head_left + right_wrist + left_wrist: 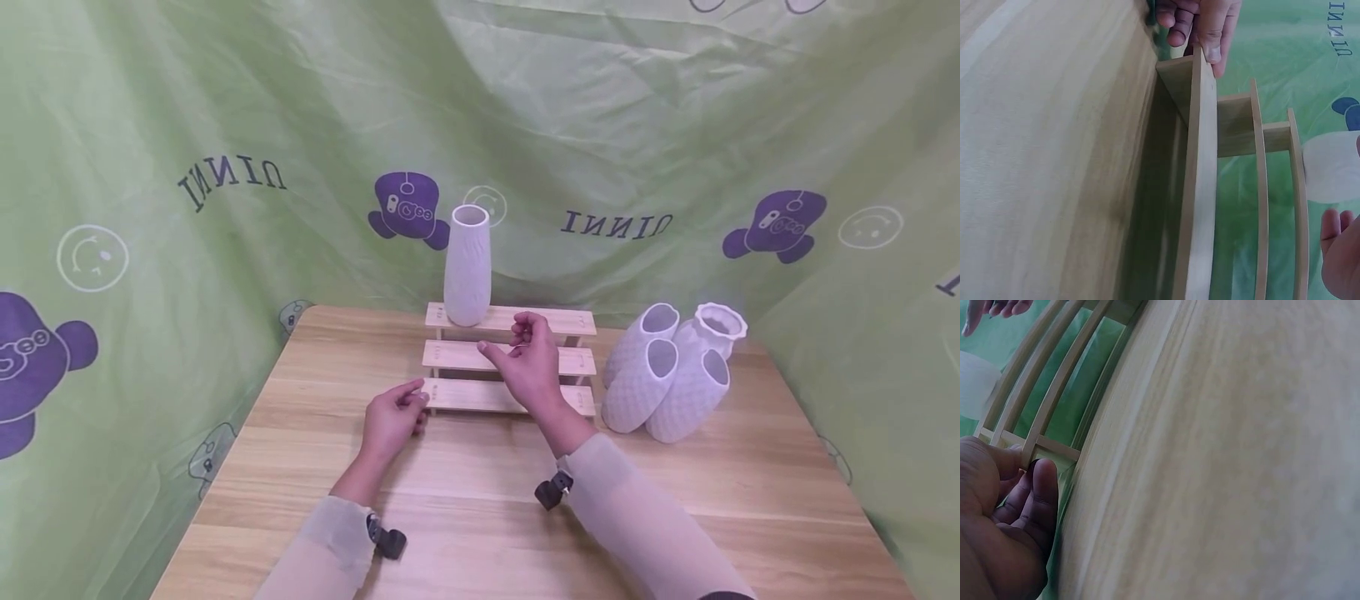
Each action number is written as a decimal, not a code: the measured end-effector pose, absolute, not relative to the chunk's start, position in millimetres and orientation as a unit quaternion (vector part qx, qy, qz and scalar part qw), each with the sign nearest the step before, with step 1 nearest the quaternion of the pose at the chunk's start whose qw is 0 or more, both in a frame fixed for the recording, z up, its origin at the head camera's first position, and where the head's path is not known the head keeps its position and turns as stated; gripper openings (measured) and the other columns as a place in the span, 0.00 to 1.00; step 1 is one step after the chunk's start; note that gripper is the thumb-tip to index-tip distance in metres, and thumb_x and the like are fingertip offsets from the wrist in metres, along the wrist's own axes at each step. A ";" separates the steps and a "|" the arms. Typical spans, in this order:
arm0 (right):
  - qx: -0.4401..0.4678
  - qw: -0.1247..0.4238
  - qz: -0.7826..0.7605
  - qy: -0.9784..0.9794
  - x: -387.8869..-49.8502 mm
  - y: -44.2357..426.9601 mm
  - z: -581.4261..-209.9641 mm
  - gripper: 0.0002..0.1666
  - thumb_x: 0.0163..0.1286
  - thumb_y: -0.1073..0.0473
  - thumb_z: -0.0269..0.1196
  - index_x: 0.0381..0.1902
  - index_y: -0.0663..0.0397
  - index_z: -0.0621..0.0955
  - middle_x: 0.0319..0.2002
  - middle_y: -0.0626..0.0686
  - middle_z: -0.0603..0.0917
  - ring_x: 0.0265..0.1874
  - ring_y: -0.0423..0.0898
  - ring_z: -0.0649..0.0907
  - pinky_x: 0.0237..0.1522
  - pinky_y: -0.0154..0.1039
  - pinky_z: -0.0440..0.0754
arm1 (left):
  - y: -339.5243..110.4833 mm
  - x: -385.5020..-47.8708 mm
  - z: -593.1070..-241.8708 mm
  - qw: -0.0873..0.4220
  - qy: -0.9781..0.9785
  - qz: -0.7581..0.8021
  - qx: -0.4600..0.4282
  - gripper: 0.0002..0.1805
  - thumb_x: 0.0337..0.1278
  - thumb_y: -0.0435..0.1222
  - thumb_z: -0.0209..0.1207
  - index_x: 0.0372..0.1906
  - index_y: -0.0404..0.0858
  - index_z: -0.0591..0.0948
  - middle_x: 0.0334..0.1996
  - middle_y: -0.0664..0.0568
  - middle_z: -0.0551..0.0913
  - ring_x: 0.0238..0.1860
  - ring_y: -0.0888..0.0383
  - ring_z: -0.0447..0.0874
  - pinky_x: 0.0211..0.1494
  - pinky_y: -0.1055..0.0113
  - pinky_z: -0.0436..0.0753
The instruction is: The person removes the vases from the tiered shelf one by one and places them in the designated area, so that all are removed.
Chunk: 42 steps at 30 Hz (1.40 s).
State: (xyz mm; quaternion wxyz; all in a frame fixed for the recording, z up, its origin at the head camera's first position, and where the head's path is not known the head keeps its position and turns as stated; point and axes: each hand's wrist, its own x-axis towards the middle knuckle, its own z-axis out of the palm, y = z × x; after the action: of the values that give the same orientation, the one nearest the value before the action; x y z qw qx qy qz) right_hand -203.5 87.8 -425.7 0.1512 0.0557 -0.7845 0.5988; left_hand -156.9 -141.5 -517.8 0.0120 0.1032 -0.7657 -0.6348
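A white vase (pixel 468 275) with a relief pattern stands upright near the left end of the top step of a three-step wooden rack (pixel 480 396). My left hand (pixel 390 421) pinches the left end of the lowest step between thumb and fingers, as the left wrist view shows at the rack's slat (pixel 1054 406). Above the middle step hovers my right hand (pixel 534 371), its fingers loosely bent and nothing held, a little to the right of the vase. The right wrist view catches part of that hand (pixel 1342 259) below the vase (pixel 1335 165).
Several white vases cluster right of the rack: textured ones with slanted mouths, such as the front vase (pixel 640 387), and one with a ruffled rim (pixel 722 321). All stand on a wood-grain table (pixel 465 517). A green printed curtain (pixel 315 125) hangs behind and at the sides.
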 end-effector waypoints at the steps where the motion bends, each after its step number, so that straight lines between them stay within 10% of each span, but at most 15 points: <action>1: 0.057 0.149 0.597 -0.786 -204.9 86.9 -425.1 0.43 0.55 0.57 0.82 0.60 0.67 0.71 0.51 0.67 0.76 0.45 0.58 0.79 0.38 0.33 0.86 | -141.5 -156.8 -517.9 0.013 -0.767 -0.634 0.103 0.19 0.65 0.32 0.68 0.60 0.36 0.84 0.37 0.44 0.88 0.28 0.53 0.88 0.30 0.61 0.93; 10: 0.060 0.149 0.580 -0.798 -216.0 78.9 -420.0 0.44 0.54 0.56 0.83 0.60 0.63 0.71 0.53 0.60 0.76 0.47 0.51 0.80 0.47 0.48 0.90 | -141.9 -158.1 -521.3 0.016 -0.770 -0.630 0.099 0.20 0.66 0.32 0.68 0.61 0.37 0.84 0.37 0.45 0.89 0.28 0.53 0.88 0.30 0.62 0.93; 42: 0.070 0.117 0.518 -0.845 -261.6 51.0 -407.2 0.68 0.49 0.46 0.84 0.79 0.53 0.59 0.72 0.59 0.68 0.68 0.56 0.74 0.68 0.49 0.80 | -140.7 -159.1 -522.0 0.022 -0.758 -0.644 0.099 0.19 0.65 0.31 0.68 0.59 0.36 0.85 0.36 0.44 0.89 0.27 0.53 0.88 0.30 0.62 0.93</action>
State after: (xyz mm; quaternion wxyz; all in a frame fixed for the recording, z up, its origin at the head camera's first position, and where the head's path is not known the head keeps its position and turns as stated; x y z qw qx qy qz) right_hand -261.6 51.0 -407.2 0.1169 0.0705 -0.8446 0.5177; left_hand -159.1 -140.7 -522.0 0.0221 0.0990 -0.7585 -0.6438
